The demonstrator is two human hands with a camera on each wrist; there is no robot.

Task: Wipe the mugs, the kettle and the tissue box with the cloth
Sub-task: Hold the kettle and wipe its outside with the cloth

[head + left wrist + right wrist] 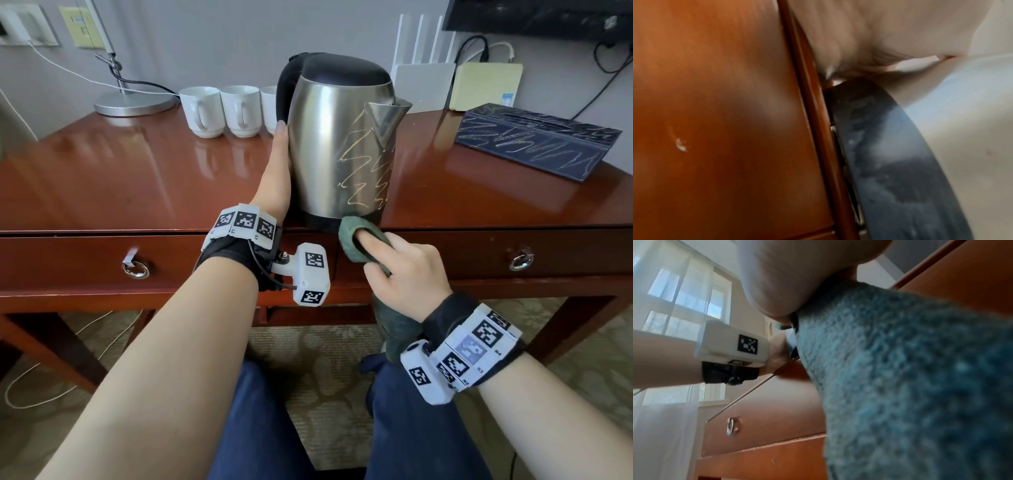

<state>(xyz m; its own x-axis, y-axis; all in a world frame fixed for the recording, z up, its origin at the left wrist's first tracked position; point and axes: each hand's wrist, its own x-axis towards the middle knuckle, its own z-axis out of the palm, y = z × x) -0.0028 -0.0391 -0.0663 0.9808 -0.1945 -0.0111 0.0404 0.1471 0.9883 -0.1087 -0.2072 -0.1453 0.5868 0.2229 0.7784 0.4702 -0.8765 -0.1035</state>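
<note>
Here the left hand [275, 171] lies flat with straight fingers against the kettle [342, 144] on the tabletop [137, 171], while the right hand [404, 274] has its grip pinching the cloth [352, 240] at the kettle's bottom.

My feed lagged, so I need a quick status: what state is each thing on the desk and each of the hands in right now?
kettle: upright at the desk edge, lid closed, scribbles on its side
cloth: bunched against the kettle's base
left hand: pressed flat on the kettle's side
right hand: grips the cloth
mugs: upright at the back
tissue box: flat, scribbled
drawers: closed
</note>
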